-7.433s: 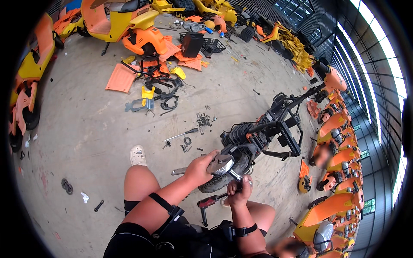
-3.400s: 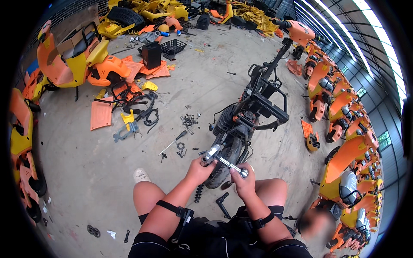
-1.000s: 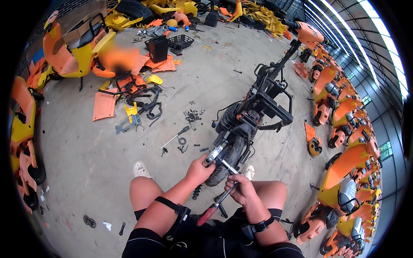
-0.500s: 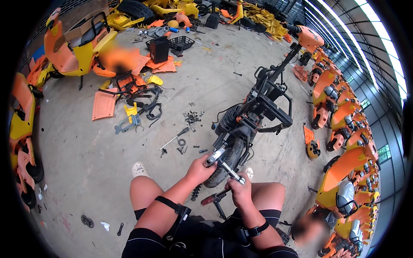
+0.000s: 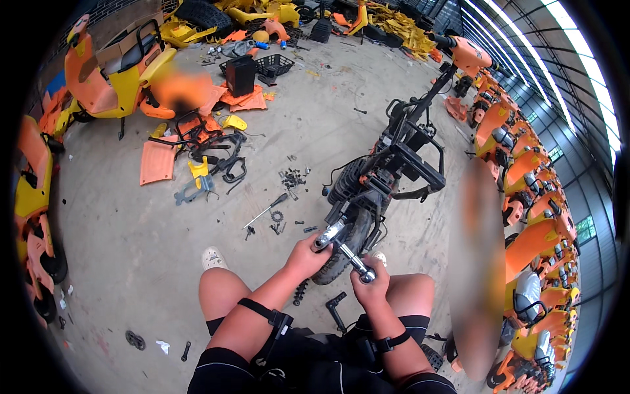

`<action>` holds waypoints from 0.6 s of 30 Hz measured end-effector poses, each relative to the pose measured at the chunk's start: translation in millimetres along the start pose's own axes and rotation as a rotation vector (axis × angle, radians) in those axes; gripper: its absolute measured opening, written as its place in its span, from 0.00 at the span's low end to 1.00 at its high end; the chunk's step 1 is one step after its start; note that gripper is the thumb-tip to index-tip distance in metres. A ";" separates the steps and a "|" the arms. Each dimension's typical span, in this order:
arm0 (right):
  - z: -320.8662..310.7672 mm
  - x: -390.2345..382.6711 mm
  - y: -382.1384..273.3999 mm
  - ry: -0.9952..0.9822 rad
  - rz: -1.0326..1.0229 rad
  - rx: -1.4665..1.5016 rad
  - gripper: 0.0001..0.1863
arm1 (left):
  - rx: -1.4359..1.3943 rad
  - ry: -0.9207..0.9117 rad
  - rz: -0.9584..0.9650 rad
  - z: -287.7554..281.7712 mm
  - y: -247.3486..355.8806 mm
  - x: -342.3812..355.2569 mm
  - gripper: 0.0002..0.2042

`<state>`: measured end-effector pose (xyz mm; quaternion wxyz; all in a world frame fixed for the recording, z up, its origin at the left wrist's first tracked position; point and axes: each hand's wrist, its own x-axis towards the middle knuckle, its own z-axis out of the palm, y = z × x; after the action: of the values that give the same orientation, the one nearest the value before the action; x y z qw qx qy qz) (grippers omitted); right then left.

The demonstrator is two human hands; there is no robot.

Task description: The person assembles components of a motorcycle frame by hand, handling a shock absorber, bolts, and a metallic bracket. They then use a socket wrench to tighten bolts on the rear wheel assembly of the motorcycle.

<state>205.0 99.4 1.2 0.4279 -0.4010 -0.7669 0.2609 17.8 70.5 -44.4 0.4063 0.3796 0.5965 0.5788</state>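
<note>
My left hand (image 5: 307, 258) is closed around the end of a silver metal arm (image 5: 330, 233) beside the tyre (image 5: 341, 262) of a stripped scooter frame (image 5: 394, 164). My right hand (image 5: 371, 287) grips a ratchet wrench (image 5: 367, 274) by its round head; the handle is hidden. A chrome extension (image 5: 350, 255) runs from the wrench toward the silver arm, and its far end meets the arm by my left fingers. Below my hands, a black coil spring (image 5: 300, 293) and a black bent part (image 5: 336, 311) lie on the floor.
Left of the tyre lie a screwdriver (image 5: 266, 211), a toothed ring (image 5: 277, 216) and scattered bolts (image 5: 294, 178). Orange panels (image 5: 158, 161) and black brackets (image 5: 230, 161) are farther left. Scooters line the right, where a blurred patch (image 5: 478, 262) hides part of the view.
The ratchet's red handle, seen left of my right hand before, is out of sight now. My right hand has turned and its round head shows. My left hand stays put.
</note>
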 end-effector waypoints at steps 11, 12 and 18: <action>-0.1 2.3 -23.2 -0.078 0.095 -0.041 0.10 | -0.057 -0.016 -0.007 -4.5 10.4 -0.9 0.16; -6.3 9.0 -5.2 -0.077 -0.177 -0.183 0.12 | -0.053 -0.015 -0.022 -4.6 9.3 -1.9 0.16; -15.1 22.8 1.6 -0.256 0.798 0.876 0.14 | 0.020 0.011 -0.067 0.2 -4.0 -3.1 0.17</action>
<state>211.6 120.3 17.8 0.3264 -0.4096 -0.4239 0.7389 19.2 67.5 -48.2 0.4187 0.3602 0.6167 0.5609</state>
